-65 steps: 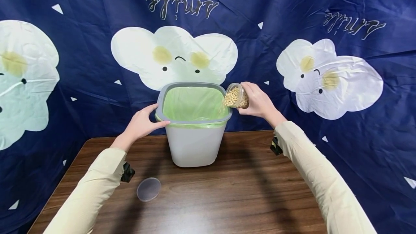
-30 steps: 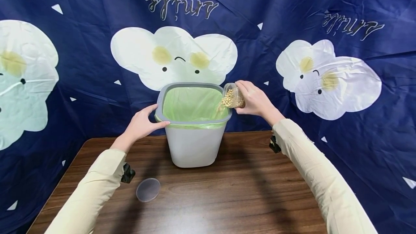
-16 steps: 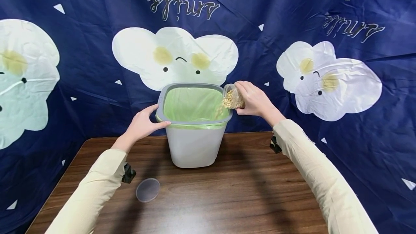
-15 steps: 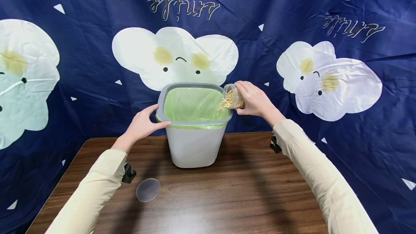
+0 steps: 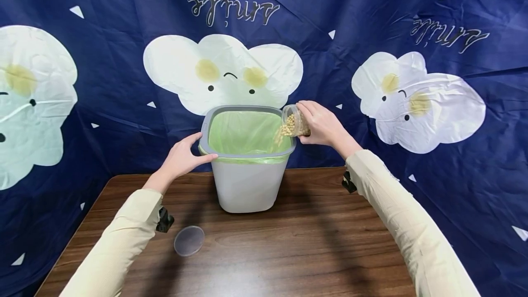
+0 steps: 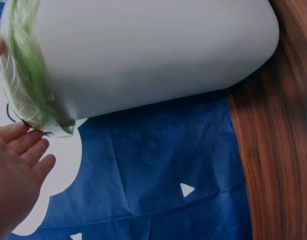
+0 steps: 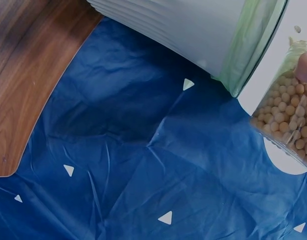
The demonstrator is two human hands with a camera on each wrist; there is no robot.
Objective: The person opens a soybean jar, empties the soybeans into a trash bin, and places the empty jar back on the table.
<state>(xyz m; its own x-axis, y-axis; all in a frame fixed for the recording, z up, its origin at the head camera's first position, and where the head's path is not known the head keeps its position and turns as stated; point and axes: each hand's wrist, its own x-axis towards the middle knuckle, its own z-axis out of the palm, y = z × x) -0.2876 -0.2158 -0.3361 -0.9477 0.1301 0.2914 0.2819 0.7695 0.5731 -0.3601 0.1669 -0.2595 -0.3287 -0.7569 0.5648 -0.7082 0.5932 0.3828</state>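
My left hand (image 5: 181, 156) rests at the near left corner of a white trash can (image 5: 249, 184), thumb and forefinger spread and touching its grey rim. In the left wrist view the other fingers (image 6: 31, 152) lie fairly straight beside the rim. A light green bag (image 5: 243, 134) lines the can. My right hand (image 5: 323, 125) grips a clear jar (image 5: 300, 123), tipped sideways over the rim's right side. Pale round soybeans (image 5: 280, 135) spill from its mouth into the can. More beans (image 7: 286, 112) fill the jar's lower side in the right wrist view.
A round clear lid (image 5: 189, 241) lies on the brown wooden table (image 5: 313, 242), in front of the can to the left. Behind the table hangs a dark blue cloth (image 5: 321, 8) printed with white clouds. The can stands near the table's far edge.
The jar has shifted slightly left over the rim, and soybeans keep falling from it into the can. The left hand stays at the rim.
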